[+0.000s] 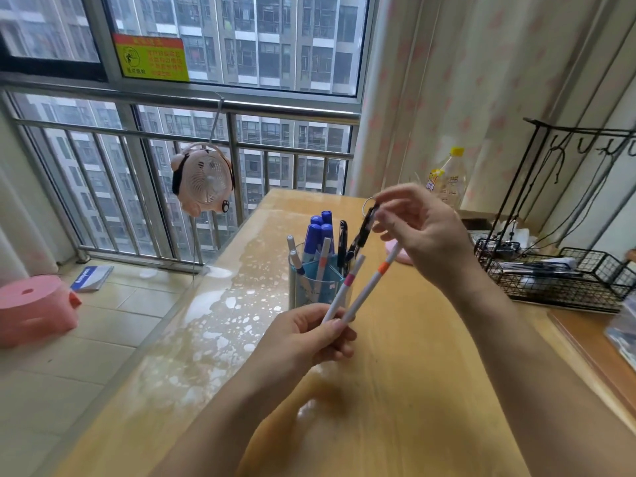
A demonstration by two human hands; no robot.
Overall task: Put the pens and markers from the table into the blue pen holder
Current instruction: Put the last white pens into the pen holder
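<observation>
Left hand (pixel 309 339) closes its grip on two slim white pens, one pink-banded (pixel 344 287), one orange-banded (pixel 373 280), angled up beside the translucent blue pen holder (pixel 315 284) on the yellow counter (pixel 395 390). Right hand (pixel 423 232) pinches a black pen (pixel 361 235), its lower end dipping into the holder just below that grip.

Soft daylight enters through the window (pixel 206 46). Patchy glare on the tabletop (pixel 220 304). Right hand (pixel 423 235) motion-blurred. Edges bowed by wide-angle distortion.
</observation>
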